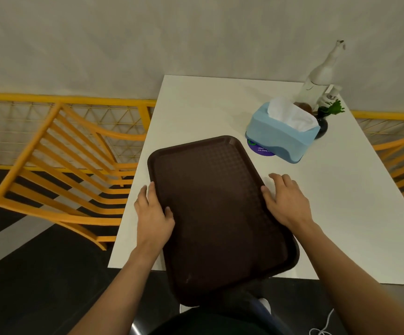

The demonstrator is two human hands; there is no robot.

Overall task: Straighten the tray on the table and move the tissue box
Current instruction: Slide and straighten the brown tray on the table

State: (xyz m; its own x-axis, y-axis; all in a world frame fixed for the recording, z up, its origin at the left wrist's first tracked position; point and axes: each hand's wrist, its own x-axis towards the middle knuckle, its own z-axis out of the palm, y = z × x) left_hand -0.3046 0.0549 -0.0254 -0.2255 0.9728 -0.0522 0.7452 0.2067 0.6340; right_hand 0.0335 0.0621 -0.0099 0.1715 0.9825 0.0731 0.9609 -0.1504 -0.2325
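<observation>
A: We are gripping the tray (217, 213) at its two long edges. Our left hand (153, 213) is closing on the left rim, thumb lying on the tray's inner face, fingers wrapping the outside. Our right hand (286, 201) is pressing on the right rim, thumb at the edge, fingers spreading flat on the table (341, 213) just beside it.

B: And the tray itself?

A: It is lying skewed, far end swinging left, near end overhanging the table's front edge toward us. We are judging the straightening as under way, not done: the tray's sides are not yet running parallel with the table's.

B: The second item?

A: The tissue box (280, 132) is sitting untouched beyond the tray's far right corner, near it but apart, a white tissue standing out of its slot. It is partly covering a purple round sticker (260, 149). We are taking that move as still entirely ahead.

B: What are we failing to see?

A: The left fingertips are hiding under the rim. The sticker's lettering is too small to read. Behind the box, a bottle (319, 78), a small dark vase with a green sprig (323, 122) and something brown are crowding together; we cannot tell which are touching.
</observation>
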